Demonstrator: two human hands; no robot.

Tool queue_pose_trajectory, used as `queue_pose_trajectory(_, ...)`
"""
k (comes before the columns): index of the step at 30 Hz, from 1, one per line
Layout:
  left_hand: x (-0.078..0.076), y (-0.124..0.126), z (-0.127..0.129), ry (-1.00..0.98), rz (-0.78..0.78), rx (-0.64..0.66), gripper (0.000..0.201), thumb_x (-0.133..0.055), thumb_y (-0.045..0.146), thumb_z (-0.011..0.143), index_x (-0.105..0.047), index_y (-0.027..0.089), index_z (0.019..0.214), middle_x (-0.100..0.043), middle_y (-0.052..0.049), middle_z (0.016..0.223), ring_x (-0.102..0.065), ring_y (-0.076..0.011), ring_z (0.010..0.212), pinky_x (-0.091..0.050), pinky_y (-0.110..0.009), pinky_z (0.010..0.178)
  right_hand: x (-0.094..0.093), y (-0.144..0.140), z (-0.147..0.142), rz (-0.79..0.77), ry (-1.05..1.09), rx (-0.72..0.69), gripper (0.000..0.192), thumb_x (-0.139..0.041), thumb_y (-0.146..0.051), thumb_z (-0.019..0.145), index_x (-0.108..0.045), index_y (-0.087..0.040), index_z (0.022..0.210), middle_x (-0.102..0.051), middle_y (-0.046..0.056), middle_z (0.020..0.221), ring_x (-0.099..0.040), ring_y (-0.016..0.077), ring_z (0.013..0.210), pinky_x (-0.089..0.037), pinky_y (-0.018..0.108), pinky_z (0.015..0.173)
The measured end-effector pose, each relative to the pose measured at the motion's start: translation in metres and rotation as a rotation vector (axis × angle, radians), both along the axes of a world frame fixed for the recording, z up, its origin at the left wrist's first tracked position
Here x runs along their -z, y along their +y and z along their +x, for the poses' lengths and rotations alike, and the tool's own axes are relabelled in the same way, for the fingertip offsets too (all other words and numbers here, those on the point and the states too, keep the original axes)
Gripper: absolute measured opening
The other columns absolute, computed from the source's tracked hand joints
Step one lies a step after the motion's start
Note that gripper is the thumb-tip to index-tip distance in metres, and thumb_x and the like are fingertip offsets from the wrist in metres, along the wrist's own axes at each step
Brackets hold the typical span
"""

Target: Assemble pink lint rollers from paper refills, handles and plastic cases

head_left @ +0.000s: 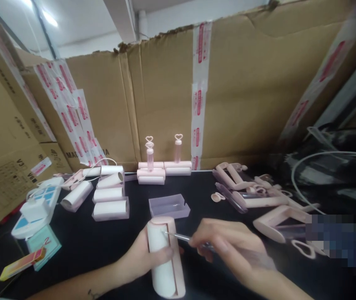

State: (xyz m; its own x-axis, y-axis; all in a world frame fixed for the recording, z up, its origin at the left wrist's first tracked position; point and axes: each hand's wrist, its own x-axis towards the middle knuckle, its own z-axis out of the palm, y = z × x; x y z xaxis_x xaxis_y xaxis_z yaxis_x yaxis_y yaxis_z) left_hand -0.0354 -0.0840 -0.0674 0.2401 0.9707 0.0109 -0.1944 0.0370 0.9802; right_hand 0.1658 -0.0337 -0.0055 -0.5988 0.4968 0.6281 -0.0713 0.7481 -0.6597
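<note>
My left hand [148,252] is wrapped round a lint roller [162,277], its thumb across the white paper roll. The roller stands nearly upright in the picture, with a pale pink holder along its right side. My right hand [227,246] grips a thin, pointed metal pick [179,237]. Its tip is at the upper part of the roll, near the holder's edge. Something clear and purplish shows under the right palm, too blurred to name. Just beyond the roller lies an open translucent purple cover [169,211].
White paper rolls [110,207], several in purple covers, lie at left by a power strip [37,208] and a yellow cutter [21,264]. Assembled lint rollers [178,166] with heart-topped handles stand at the back. Pink holders [265,202] are piled at right. A cardboard wall [162,100] closes the back.
</note>
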Motion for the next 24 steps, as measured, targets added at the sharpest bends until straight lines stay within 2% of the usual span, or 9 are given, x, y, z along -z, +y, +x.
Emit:
queue_pose_trajectory(4, -0.001, 0.0, -0.002, 0.002, 0.005, -0.003, 0.042, -0.068, 0.036, 0.075, -0.049, 0.015, 0.106, -0.068, -0.012, 0.096, -0.065, -0.0239, 0.089, -0.051, -0.037, 0.079, 0.002, -0.001, -0.001, 0.097, -0.047, 0.014, 0.026, -0.041, -0.026, 0.092, -0.065, -0.021, 0.084, -0.062, 0.003, 0.063, -0.058, 0.0131, 0.054, -0.046, 0.024, 0.052)
queue_pose_trajectory(8, -0.001, 0.0, -0.002, 0.006, -0.015, 0.043, 0.045, -0.069, 0.038, 0.074, -0.05, 0.013, 0.106, -0.067, -0.012, 0.096, -0.065, -0.0257, 0.09, -0.051, -0.039, 0.08, 0.001, 0.0, -0.001, 0.079, -0.035, 0.045, 0.024, -0.042, -0.025, 0.091, -0.064, -0.02, 0.083, -0.063, 0.003, 0.064, -0.059, 0.0131, 0.054, -0.047, 0.024, 0.052)
queue_pose_trajectory(12, 0.0, -0.001, -0.002, 0.055, 0.0, -0.005, 0.049, -0.071, 0.036, 0.072, -0.048, 0.015, 0.11, -0.067, -0.01, 0.096, -0.064, -0.0246, 0.092, -0.049, -0.039, 0.084, 0.003, -0.002, -0.008, 0.073, -0.022, 0.082, 0.017, -0.046, -0.02, 0.089, -0.062, -0.018, 0.082, -0.062, 0.002, 0.065, -0.058, 0.0109, 0.055, -0.046, 0.02, 0.053)
queue_pose_trajectory(15, -0.002, -0.004, -0.001, 0.085, 0.047, -0.036, 0.051, -0.074, 0.031, 0.07, -0.049, 0.017, 0.112, -0.065, -0.008, 0.102, -0.061, -0.0236, 0.096, -0.047, -0.036, 0.087, 0.007, -0.003, -0.012, 0.091, -0.137, 0.071, 0.008, -0.052, -0.018, 0.084, -0.059, -0.017, 0.081, -0.061, 0.001, 0.068, -0.057, 0.0103, 0.058, -0.046, 0.019, 0.056)
queue_pose_trajectory(17, -0.005, -0.006, 0.001, 0.062, 0.067, -0.003, 0.058, -0.078, 0.027, 0.064, -0.049, 0.017, 0.114, -0.063, -0.008, 0.103, -0.06, -0.0233, 0.096, -0.047, -0.035, 0.085, 0.007, -0.003, -0.013, 0.195, -0.222, 0.076, 0.005, -0.053, -0.019, 0.081, -0.056, -0.017, 0.078, -0.059, 0.002, 0.071, -0.056, 0.012, 0.062, -0.046, 0.022, 0.058)
queue_pose_trajectory(20, -0.013, -0.009, 0.005, 0.078, 0.077, 0.055, 0.06, -0.081, 0.022, 0.057, -0.053, 0.015, 0.11, -0.062, -0.006, 0.099, -0.06, -0.0216, 0.09, -0.047, -0.031, 0.08, 0.001, -0.004, -0.012, 0.527, -0.253, 0.111, 0.011, -0.049, -0.018, 0.08, -0.06, -0.018, 0.082, -0.058, 0.009, 0.082, -0.055, 0.0181, 0.076, -0.048, 0.032, 0.068)
queue_pose_trajectory(22, -0.019, -0.01, 0.009, 0.141, 0.106, 0.087, 0.051, -0.079, 0.021, 0.059, -0.057, 0.015, 0.105, -0.062, -0.006, 0.099, -0.059, -0.0216, 0.091, -0.047, -0.03, 0.079, -0.003, -0.005, -0.011, 0.78, -0.252, 0.015, 0.018, -0.046, -0.019, 0.083, -0.063, -0.019, 0.09, -0.061, 0.011, 0.095, -0.055, 0.023, 0.093, -0.046, 0.041, 0.081)
queue_pose_trajectory(24, -0.025, -0.01, 0.015, 0.191, 0.124, 0.132, 0.046, -0.079, 0.022, 0.059, -0.06, 0.015, 0.101, -0.063, -0.006, 0.1, -0.058, -0.0223, 0.093, -0.047, -0.03, 0.08, -0.002, -0.008, -0.011, 0.953, -0.198, -0.153, 0.022, -0.043, -0.023, 0.087, -0.064, -0.018, 0.084, -0.065, 0.009, 0.093, -0.054, 0.0239, 0.102, -0.041, 0.042, 0.093)
